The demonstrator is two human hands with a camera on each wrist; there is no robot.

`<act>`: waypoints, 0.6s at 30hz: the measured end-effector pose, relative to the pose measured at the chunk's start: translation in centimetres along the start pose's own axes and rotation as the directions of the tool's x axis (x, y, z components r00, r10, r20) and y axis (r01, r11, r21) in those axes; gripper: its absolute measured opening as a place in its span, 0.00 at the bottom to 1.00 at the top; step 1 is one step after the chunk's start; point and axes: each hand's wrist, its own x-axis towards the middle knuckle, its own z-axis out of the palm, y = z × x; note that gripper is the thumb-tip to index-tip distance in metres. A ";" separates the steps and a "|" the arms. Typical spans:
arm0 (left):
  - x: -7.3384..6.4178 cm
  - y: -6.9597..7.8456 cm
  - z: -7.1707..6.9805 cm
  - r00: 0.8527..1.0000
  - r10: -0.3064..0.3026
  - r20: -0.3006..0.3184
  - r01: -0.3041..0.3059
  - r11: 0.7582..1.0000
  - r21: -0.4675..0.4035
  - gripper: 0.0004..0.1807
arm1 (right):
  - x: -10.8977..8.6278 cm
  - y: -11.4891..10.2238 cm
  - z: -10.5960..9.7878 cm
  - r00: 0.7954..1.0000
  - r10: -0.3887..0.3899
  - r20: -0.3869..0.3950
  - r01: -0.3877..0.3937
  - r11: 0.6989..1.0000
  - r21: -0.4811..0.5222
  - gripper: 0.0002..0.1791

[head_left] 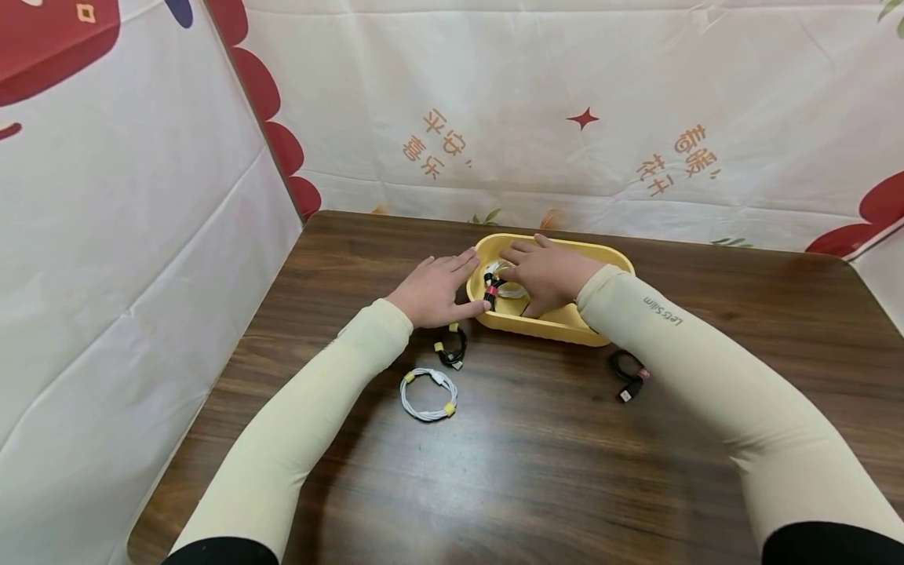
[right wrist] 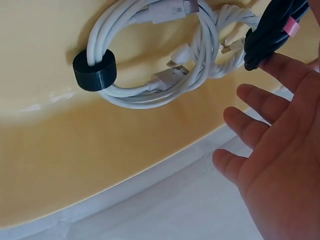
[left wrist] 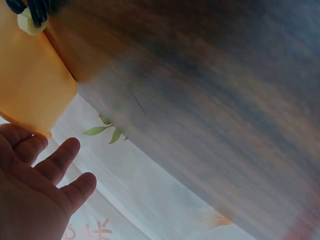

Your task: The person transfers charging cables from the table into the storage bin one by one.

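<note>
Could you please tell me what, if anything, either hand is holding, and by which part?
Nothing appears gripped: the left hand rests against the yellow bin at its left end, and the right hand, fingers spread, seems to touch the pink-tied black cable.

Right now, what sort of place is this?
It looks like a small work corner, perhaps indoors: a wood-look table, printed white hangings close around it, and a yellow bin on top holding coiled white cables.

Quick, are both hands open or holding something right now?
Left hand: open, against the yellow basket.
Right hand: open, over the basket, touching or beside the pink-tied black cable.
</note>
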 end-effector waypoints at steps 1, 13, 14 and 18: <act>0.0 0.0 0.0 1.000 -0.001 0.001 0.001 1.000 0.000 0.50 | 0.0 -0.1 0.1 1.000 -0.004 -0.003 0.004 1.000 -0.006 0.42; 0.0 -0.1 0.1 1.000 -0.003 -0.002 0.003 1.000 -0.003 0.50 | 0.5 -0.1 0.3 1.000 -0.024 -0.010 0.024 1.000 0.001 0.41; 0.0 -0.1 0.1 1.000 -0.003 0.000 0.003 1.000 -0.003 0.50 | 0.5 -0.1 0.3 1.000 -0.022 -0.007 0.022 1.000 0.002 0.41; 0.0 -0.1 0.1 1.000 -0.003 0.007 0.003 1.000 -0.001 0.50 | 0.3 -0.1 0.0 1.000 -0.010 -0.002 0.010 0.999 0.034 0.41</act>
